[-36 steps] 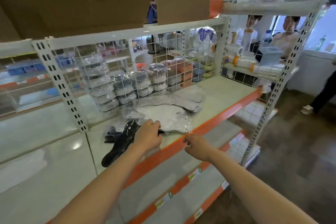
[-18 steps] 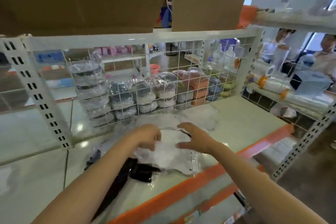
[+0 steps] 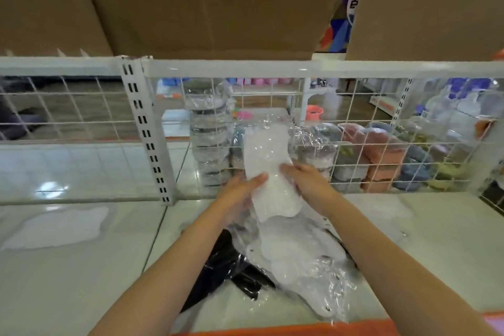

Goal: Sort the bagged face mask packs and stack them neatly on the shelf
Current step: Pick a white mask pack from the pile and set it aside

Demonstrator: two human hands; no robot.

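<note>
Gripping a white mask pack [image 3: 268, 169], both hands [image 3: 240, 194] [image 3: 308, 185] face the wire grid [image 3: 354, 123] fronting bagged goods [image 3: 207, 128].

Seen from above, two bare forearms reach over a pale shelf [image 3: 81, 267] with an orange front edge. The left hand [image 3: 240, 191] and right hand [image 3: 308, 183] hold a white face mask pack [image 3: 268, 172] in clear plastic between them, lifted upright above the shelf. Beneath it lies a loose pile of white mask packs [image 3: 297, 262], partly covering black mask packs [image 3: 218, 267]. Another white pack [image 3: 57, 226] lies flat, well apart to the left. Behind stands a white wire grid [image 3: 354, 144], with stacked wrapped goods beyond. Cardboard boxes [image 3: 191, 3] sit overhead.
</note>
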